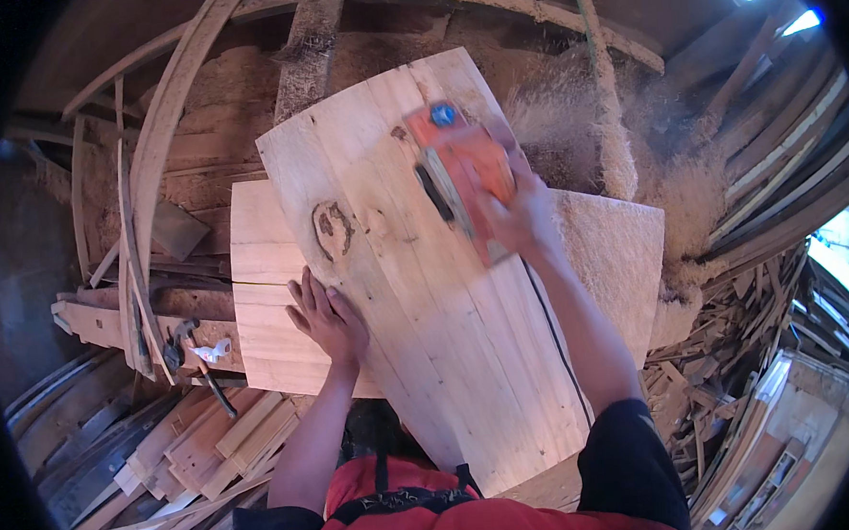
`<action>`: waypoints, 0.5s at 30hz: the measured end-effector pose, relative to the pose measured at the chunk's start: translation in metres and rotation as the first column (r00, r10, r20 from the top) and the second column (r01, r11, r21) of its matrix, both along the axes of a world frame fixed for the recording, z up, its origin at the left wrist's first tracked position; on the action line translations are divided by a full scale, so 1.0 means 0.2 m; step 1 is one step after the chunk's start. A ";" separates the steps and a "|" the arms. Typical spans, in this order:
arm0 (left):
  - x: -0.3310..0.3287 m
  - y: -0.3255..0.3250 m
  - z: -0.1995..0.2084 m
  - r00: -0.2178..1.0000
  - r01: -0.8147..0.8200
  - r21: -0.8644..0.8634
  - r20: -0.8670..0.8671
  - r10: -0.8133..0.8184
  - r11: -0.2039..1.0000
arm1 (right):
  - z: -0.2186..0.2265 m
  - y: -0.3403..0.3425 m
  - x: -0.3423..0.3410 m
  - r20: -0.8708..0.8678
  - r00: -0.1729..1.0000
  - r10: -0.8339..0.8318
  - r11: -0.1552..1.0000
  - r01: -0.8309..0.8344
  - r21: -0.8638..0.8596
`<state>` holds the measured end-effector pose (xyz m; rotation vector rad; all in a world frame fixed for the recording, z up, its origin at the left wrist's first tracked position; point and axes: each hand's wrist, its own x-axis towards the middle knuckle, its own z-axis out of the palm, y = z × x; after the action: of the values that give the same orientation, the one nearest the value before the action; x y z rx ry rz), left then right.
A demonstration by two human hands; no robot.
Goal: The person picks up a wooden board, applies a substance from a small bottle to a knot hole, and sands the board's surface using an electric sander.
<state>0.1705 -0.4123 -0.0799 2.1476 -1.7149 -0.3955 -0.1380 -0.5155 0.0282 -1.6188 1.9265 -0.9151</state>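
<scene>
A pale wooden panel (418,332) of joined boards, with dark knots on its face, lies at a slant on top of another wooden panel (272,292). My right hand (522,207) grips the rear of a red electric planer (463,172) with a blue front knob. The planer sits on the panel's far right part, slightly blurred, and a dark cord trails from it towards me. Shavings spray off to its right. At the panel's left edge my left hand (326,318) lies with fingers spread, holding no tool.
A hammer (209,363) rests on a beam (149,318) at the left. Loose boards (213,439) are piled at lower left. Scrap wood (718,365) and long planks (793,150) fill the right side. Thick shavings (620,140) cover the far timbers.
</scene>
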 end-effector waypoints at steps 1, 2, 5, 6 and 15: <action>0.00 0.00 0.00 1.000 0.008 0.014 0.005 -0.008 1.000 | -0.03 -0.14 0.01 -0.018 1.000 -0.007 1.000 0.008 0.019; -0.01 -0.01 0.01 1.000 0.006 0.011 0.007 -0.006 1.000 | -0.05 -0.28 0.03 -0.034 0.999 -0.013 0.999 0.014 0.035; 0.00 -0.02 0.01 1.000 0.002 0.028 0.014 -0.003 1.000 | 0.04 -0.69 0.16 0.031 1.000 0.005 1.000 -0.006 0.025; -0.01 -0.03 0.00 1.000 0.023 0.007 0.004 -0.023 1.000 | 0.00 -0.83 0.14 -0.011 1.000 -0.011 1.000 0.010 -0.023; -0.02 -0.01 0.01 1.000 -0.019 -0.019 -0.014 0.019 1.000 | 0.13 -0.25 -0.01 -0.027 0.988 0.153 0.986 -0.154 -0.063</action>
<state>0.1670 -0.4145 -0.0771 2.1409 -1.6828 -0.3861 -0.1403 -0.5663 0.0538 -1.7939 1.7748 -0.9082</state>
